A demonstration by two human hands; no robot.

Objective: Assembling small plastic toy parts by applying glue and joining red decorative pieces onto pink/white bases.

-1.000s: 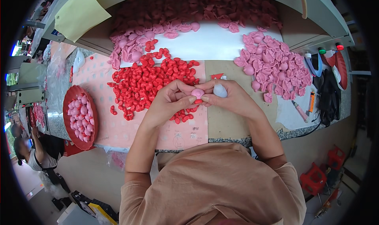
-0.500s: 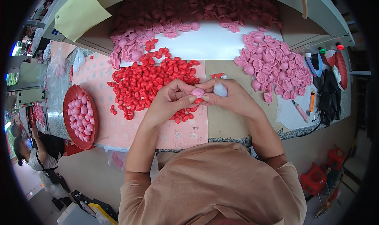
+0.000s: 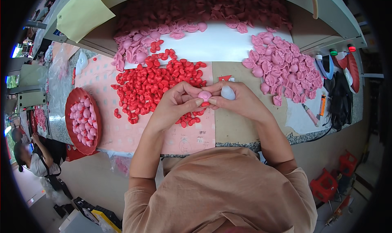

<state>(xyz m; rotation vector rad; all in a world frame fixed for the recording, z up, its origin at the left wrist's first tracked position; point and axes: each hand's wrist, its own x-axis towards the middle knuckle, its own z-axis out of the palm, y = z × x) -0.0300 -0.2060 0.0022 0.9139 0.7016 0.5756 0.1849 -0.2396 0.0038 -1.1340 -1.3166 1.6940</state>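
Observation:
A small pink dome-shaped piece (image 3: 204,95) with a red piece (image 3: 205,104) against its lower side sits between my two hands. The fingers and thumb of my left hand (image 3: 182,99) pinch it from the left. On the other side, my right hand (image 3: 237,100) grips the same piece with thumb and fingertips. A small whitish squeeze bottle (image 3: 228,93) is also tucked in my right hand, between thumb and fingers. Under and left of my hands lies a heap of small glossy red rounded pieces (image 3: 151,84). Part of the heap is hidden by my left hand.
A red oval tray (image 3: 98,137) at the left holds pink-and-red pieces. Loose pink petal-like pieces (image 3: 281,63) are piled at the right, more inside the booth behind. A pink-handled blade tool (image 3: 311,115) lies far right. Another person (image 3: 41,155) is at the far left.
My hands, the pink piece and the bottle look the same as before. The person at the far left has shifted posture slightly.

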